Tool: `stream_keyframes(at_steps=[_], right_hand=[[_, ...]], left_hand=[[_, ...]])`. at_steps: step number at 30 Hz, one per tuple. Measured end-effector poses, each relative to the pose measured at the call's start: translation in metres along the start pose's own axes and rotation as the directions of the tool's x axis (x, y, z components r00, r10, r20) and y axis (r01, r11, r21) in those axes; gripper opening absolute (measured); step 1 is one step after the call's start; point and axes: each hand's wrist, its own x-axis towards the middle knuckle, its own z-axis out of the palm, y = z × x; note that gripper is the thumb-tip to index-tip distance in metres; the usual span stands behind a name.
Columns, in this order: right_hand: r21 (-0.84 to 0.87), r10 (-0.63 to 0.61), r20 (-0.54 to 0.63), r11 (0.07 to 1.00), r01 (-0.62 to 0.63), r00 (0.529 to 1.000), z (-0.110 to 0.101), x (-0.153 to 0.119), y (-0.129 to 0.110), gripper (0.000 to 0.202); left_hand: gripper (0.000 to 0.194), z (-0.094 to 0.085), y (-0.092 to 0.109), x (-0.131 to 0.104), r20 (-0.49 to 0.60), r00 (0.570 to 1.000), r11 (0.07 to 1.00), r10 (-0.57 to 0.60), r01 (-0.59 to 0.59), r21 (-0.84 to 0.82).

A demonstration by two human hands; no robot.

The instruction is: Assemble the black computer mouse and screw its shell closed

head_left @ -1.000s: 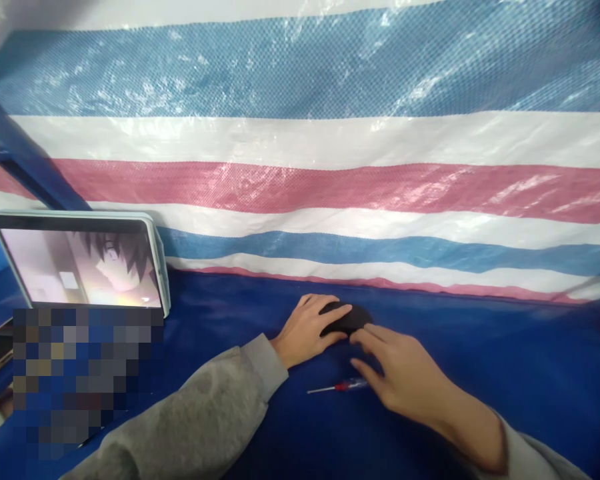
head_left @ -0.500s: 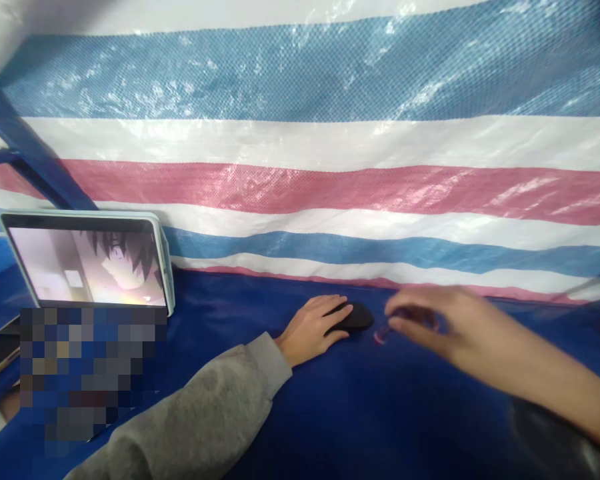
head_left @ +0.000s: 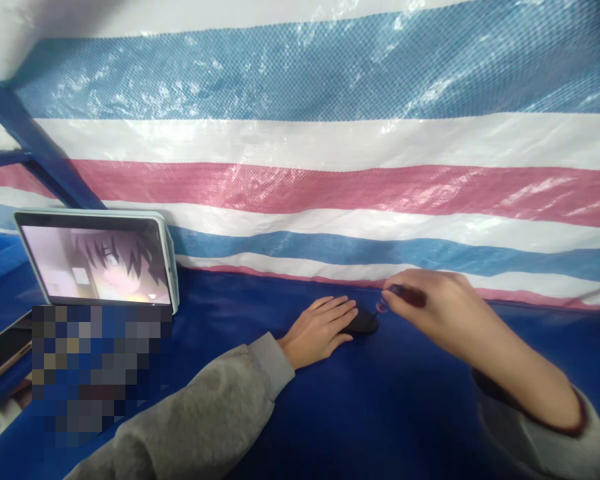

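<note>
A dark, flat, rounded object (head_left: 364, 321) lies on the dark blue surface (head_left: 380, 407). My left hand (head_left: 321, 330) rests palm down over its left part, fingers spread. Just to the right, my right hand (head_left: 425, 297) is raised, with thumb and forefinger pinched round a small screwdriver-like tool (head_left: 409, 295) with a dark handle. A small reddish-clear part (head_left: 381, 305) shows beside the fingertips, over the right end of the flat object. A thin dark tip points down to that object; its details are blurred.
At the left a tablet (head_left: 97, 263) in a pale case stands showing a cartoon picture. A phone (head_left: 5, 347) lies at the left edge, beside a pixelated patch. Behind are a striped sheet (head_left: 330, 190) and a blue metal frame (head_left: 40, 150).
My right hand has moved slightly left and up, bringing the tool over the flat object's right end. My left hand stays on that object. The view has shifted slightly.
</note>
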Motion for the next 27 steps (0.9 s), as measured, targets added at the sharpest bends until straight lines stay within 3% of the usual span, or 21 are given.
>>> stream_keyframes(at_steps=[4,10,18,27], right_hand=[[-0.137,-0.011,0.111,0.99,0.026,0.994,0.005,0.001,-0.001,0.023],[-0.453,0.191,0.131,0.884,-0.112,0.973,0.018,0.002,-0.006,0.03],[-0.353,0.083,0.19,0.936,-0.011,0.978,0.018,0.001,0.003,0.026],[-0.263,0.033,0.225,0.964,0.028,0.974,0.016,-0.001,-0.006,0.029]], left_hand=[[0.044,0.001,0.0,0.0,0.006,1.0,1.0,0.008,-0.009,0.016],[0.044,0.002,-0.002,0.0,0.035,0.999,0.997,0.035,-0.037,0.068],[0.046,0.005,-0.003,0.0,0.02,0.999,0.996,0.047,-0.048,0.07],[0.046,0.004,-0.003,-0.001,0.043,0.998,0.997,0.045,-0.048,0.066]])
